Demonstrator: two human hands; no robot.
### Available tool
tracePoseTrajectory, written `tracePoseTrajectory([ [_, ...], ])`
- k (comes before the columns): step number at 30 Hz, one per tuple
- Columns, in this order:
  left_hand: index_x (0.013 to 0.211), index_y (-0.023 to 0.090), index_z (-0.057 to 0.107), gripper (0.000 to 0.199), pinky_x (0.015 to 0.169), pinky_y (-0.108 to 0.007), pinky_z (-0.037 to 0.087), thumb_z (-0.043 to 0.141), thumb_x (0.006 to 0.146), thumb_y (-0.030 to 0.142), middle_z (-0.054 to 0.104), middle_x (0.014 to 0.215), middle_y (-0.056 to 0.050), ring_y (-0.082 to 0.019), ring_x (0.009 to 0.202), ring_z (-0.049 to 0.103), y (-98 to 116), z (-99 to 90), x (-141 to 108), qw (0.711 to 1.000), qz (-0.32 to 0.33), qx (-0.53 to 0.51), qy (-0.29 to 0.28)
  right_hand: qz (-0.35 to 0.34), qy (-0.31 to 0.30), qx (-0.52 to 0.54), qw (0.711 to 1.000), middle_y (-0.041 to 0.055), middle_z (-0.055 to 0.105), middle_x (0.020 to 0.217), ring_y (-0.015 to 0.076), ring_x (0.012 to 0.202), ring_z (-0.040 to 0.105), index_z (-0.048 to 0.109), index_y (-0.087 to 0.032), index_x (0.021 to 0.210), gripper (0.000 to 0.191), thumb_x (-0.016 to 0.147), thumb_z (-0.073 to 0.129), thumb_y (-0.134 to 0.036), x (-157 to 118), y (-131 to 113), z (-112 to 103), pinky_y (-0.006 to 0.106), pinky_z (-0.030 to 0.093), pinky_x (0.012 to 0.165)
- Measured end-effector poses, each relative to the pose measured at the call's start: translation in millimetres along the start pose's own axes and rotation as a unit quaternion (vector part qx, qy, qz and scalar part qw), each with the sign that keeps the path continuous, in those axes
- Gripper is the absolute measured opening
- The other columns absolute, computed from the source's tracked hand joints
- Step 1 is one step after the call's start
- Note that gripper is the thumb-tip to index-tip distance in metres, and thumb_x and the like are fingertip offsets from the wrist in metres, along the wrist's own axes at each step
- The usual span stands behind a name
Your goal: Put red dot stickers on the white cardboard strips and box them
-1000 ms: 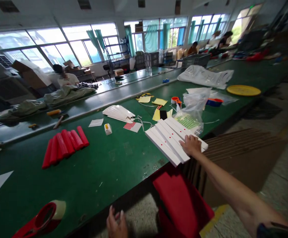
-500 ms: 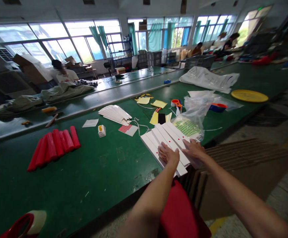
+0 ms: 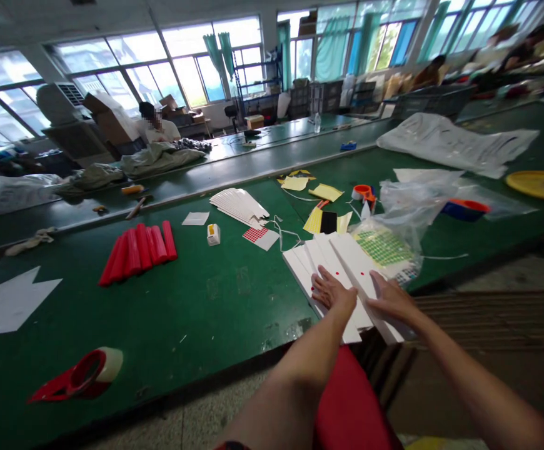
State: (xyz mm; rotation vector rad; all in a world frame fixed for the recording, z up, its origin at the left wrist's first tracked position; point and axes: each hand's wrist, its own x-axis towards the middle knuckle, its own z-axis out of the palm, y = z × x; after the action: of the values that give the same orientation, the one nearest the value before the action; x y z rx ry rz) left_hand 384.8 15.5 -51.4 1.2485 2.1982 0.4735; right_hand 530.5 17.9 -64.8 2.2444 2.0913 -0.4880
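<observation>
Several long white cardboard strips (image 3: 346, 249) lie fanned side by side at the table's near edge, some with a small red dot. My left hand (image 3: 335, 292) rests on the strips at the left with its fingers apart. My right hand (image 3: 392, 300) grips the right-hand strip (image 3: 363, 262) across its width, below its red dot; some of its fingers are hidden. Left of these is a sheet of red round stickers (image 3: 260, 237) by a second fan of white strips (image 3: 239, 206). A clear bag with sheets of green stickers (image 3: 384, 247) lies just beyond my right hand.
Red rolls (image 3: 138, 250), a small white box (image 3: 213, 234) and a red tape dispenser (image 3: 84, 375) are on the green table (image 3: 197, 337) to the left. An orange tape dispenser (image 3: 363, 192), yellow sheets and a yellow lid (image 3: 541, 185) lie farther back. A person sits across the tables.
The view has swung left. The right-hand strip has shifted toward the near edge and apart from the others, along with my right hand. My left hand stays on the strips.
</observation>
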Motion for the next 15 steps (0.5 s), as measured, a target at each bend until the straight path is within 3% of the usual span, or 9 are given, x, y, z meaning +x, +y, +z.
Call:
tracePoseTrajectory([
  [6, 0.148, 0.021, 0.011, 0.126, 0.099, -0.060, 0.032, 0.081, 0.046, 0.042, 0.011, 0.156, -0.024, -0.042, 0.138, 0.022, -8.1, -6.9, 6.4, 0.998, 0.002, 0.057, -0.016, 0.101, 0.031, -0.041, 0.994, 0.0275, 0.035, 0.135, 0.0498, 0.114, 0.047, 0.019, -0.024, 0.150, 0.087, 0.081, 0.050, -0.065, -12.5, -33.3, 6.3, 0.056, 0.041, 0.081],
  [9, 0.148, 0.021, 0.013, 0.121, 0.094, -0.057, 0.039, 0.079, 0.049, 0.041, 0.026, 0.148, -0.024, -0.040, 0.131, 0.032, -11.6, -17.2, 8.7, 0.998, 0.029, 0.049, -0.017, 0.129, 0.061, -0.052, 0.988, 0.0264, 0.037, 0.134, 0.0493, 0.116, 0.045, 0.019, -0.026, 0.150, 0.086, 0.081, 0.048, -0.068, -13.3, -42.6, 4.8, 0.059, 0.039, 0.084],
  [12, 0.148, 0.020, 0.017, 0.118, 0.091, -0.051, 0.044, 0.078, 0.048, 0.033, 0.039, 0.136, -0.022, -0.038, 0.124, 0.041, -27.4, -42.3, 8.2, 0.998, 0.037, 0.024, -0.042, 0.113, 0.031, -0.010, 0.993, 0.0251, 0.042, 0.132, 0.0444, 0.114, 0.050, 0.022, -0.026, 0.150, 0.087, 0.079, 0.055, -0.063, -12.2, -38.8, -7.5, 0.052, 0.043, 0.086],
  [15, 0.149, 0.022, 0.019, 0.123, 0.098, -0.049, 0.040, 0.081, 0.044, 0.034, 0.038, 0.139, -0.020, -0.039, 0.128, 0.038, -70.1, -84.7, 2.8, 0.993, 0.036, -0.041, -0.102, 0.056, 0.023, 0.099, 0.993, 0.0231, 0.050, 0.131, 0.0377, 0.118, 0.052, 0.031, -0.011, 0.148, 0.088, 0.077, 0.057, -0.056, -23.3, -31.1, -18.1, 0.042, 0.044, 0.093],
])
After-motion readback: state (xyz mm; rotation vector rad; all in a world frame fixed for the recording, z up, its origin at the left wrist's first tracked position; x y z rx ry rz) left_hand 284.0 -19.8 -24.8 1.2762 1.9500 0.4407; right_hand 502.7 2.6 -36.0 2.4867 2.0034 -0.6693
